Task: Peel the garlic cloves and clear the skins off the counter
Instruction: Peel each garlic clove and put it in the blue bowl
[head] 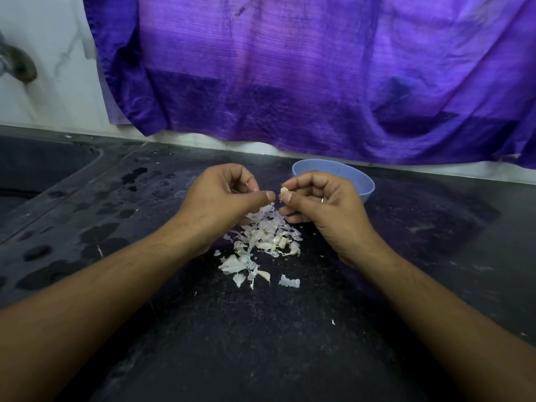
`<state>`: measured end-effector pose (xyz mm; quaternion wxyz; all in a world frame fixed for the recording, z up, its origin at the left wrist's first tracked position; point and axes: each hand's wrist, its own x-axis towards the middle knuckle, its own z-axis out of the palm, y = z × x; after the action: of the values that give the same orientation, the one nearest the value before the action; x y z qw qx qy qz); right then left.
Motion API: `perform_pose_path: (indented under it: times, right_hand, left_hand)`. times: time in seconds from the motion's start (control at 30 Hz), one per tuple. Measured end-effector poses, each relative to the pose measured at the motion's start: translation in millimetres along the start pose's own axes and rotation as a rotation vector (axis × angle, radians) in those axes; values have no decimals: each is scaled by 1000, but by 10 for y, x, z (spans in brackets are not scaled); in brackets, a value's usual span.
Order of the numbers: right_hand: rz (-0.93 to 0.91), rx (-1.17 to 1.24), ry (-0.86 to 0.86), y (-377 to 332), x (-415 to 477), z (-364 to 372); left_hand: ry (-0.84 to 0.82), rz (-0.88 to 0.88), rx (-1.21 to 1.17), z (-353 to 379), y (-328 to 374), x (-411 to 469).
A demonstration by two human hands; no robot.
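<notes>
Light was dim and cool, with a violet cast. The hanging purple woven cloth (290, 68) glowed brightest in a soft band across its upper part. The dark speckled stone counter (261, 343) looked murky, with faint sheen beside wet patches at left. Wide-angle distortion bowed its back edge. The grey metal tap (17, 65) at far left was blurred.

no readable text, labels or numbers

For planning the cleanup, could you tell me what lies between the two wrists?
In the head view, a heap of garlic skins lies there on the counter.
</notes>
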<state>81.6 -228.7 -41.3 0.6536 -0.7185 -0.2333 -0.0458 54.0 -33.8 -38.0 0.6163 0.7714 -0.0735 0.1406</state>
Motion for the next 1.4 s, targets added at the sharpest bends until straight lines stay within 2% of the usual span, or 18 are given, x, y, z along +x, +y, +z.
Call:
perform_pose_path:
  times: [0.3,0.63,0.93,1.4]
  right_hand:
    - [-28,4,-22,17,7,-6]
    - [-29,-3,-30,23,4,0]
    - [-25,-11,-20,9,-2,0]
    - [-43,-6,-37,4,-7,11]
  left_hand:
    - [-42,15,56,2,-2,-16]
    - [1,63,117,-7,-15,-7]
    - [-21,22,67,-2,-3,4]
    - [-10,74,94,-9,-25,9]
